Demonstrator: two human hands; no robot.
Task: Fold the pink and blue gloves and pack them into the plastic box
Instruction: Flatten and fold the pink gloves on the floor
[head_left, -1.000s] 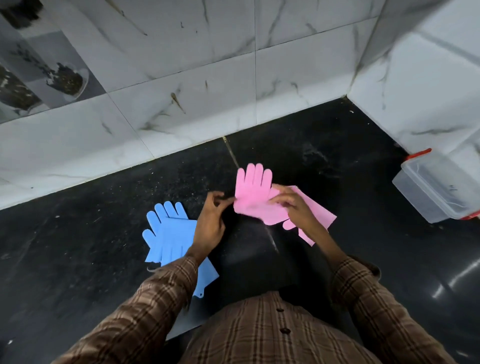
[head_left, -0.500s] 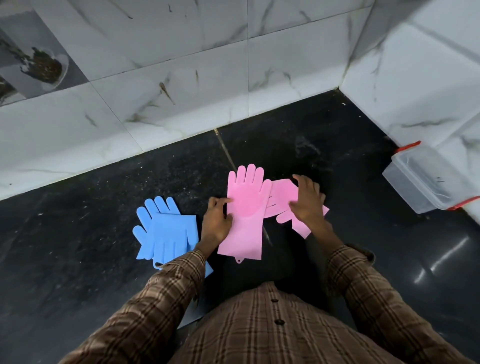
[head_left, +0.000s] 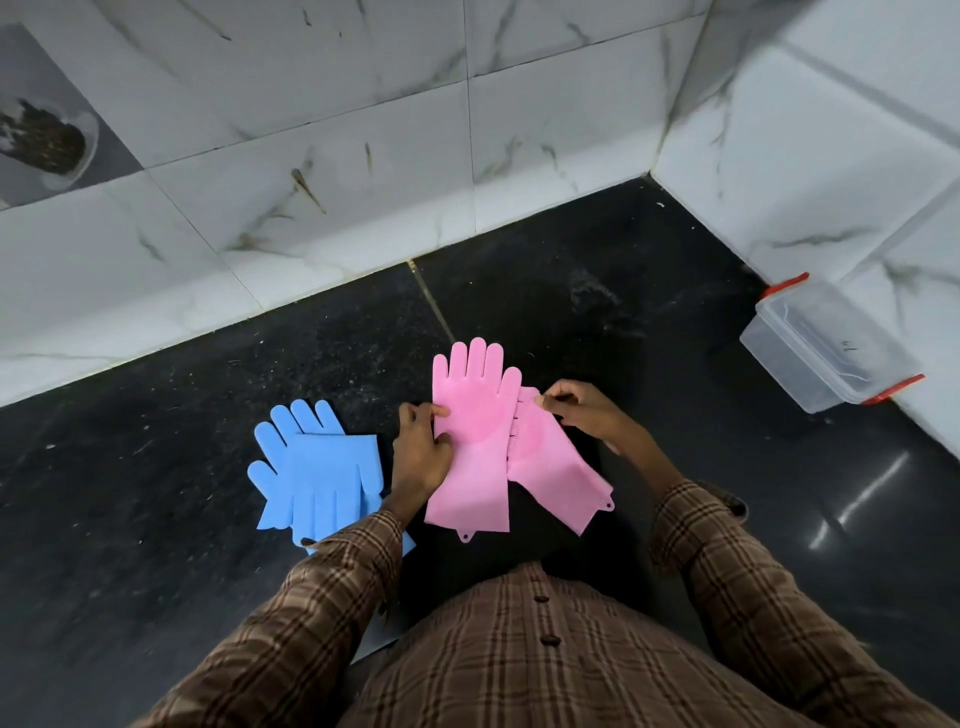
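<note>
Two pink gloves lie on the black counter. One pink glove lies flat with its fingers pointing away from me, and my left hand presses its left edge. A second pink glove lies partly under it, angled to the right; my right hand pinches its finger end. Two blue gloves lie stacked to the left of my left hand. The clear plastic box with red clips stands at the right against the wall, apart from both hands.
White marble wall tiles close the counter at the back and right, meeting in a corner. A glass jar shows at the top left. The black counter runs between the gloves and the box.
The first pink glove has been laid out flat. My right hand has drawn the second pink glove out to the right, and now pinches its finger end instead of lying flat on it.
</note>
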